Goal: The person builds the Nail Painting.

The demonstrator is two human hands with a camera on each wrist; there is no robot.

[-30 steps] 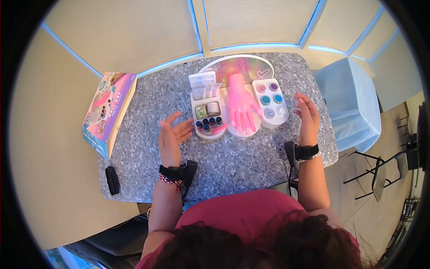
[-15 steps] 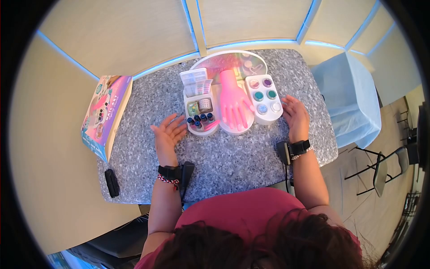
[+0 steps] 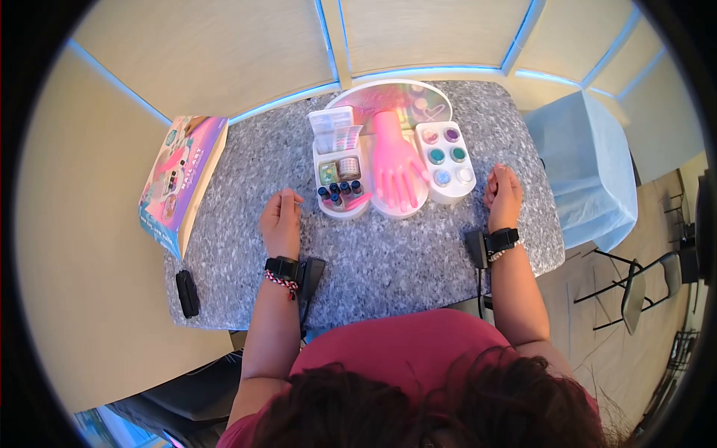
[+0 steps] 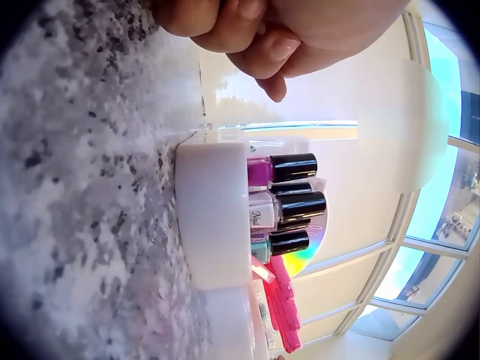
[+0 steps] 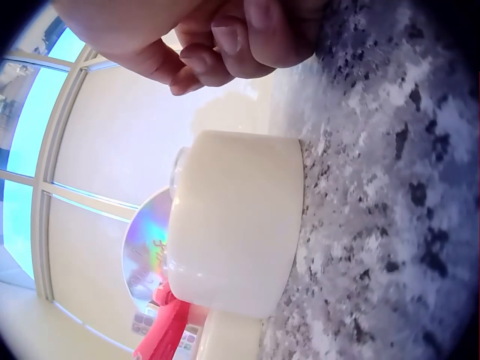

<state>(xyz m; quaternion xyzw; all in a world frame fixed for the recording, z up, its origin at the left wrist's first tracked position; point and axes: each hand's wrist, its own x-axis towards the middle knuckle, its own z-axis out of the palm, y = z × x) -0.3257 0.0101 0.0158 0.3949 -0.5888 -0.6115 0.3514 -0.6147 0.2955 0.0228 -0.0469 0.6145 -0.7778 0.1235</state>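
Note:
In the head view, the left hand (image 3: 281,224) rests by the table, left of a white tray (image 3: 341,212) with small dark-capped bottles (image 3: 335,200). Its fingers are loosely curled around nothing. A pink model hand (image 3: 396,168) stands in the middle, palm side hidden. The right hand (image 3: 504,198), also loosely curled and empty, is right of a white holder (image 3: 447,191) with several round pots. In the left wrist view, the curled left hand (image 4: 292,30) is apart from the bottles (image 4: 289,206). The right wrist view shows the right hand (image 5: 214,37) apart from the white holder (image 5: 236,221).
A colourful box (image 3: 179,179) stands at the left edge of the speckled table (image 3: 388,276). A black case (image 3: 187,293) lies near the front left corner. Behind the tray is an oval iridescent panel (image 3: 361,98). To the right are a blue-covered object (image 3: 582,172) and folding chairs (image 3: 633,299).
Both hands have gone from spread fingers to loosely curled ones and are lower at the sides of the set. The tray, model hand and pots have not been moved by the hands.

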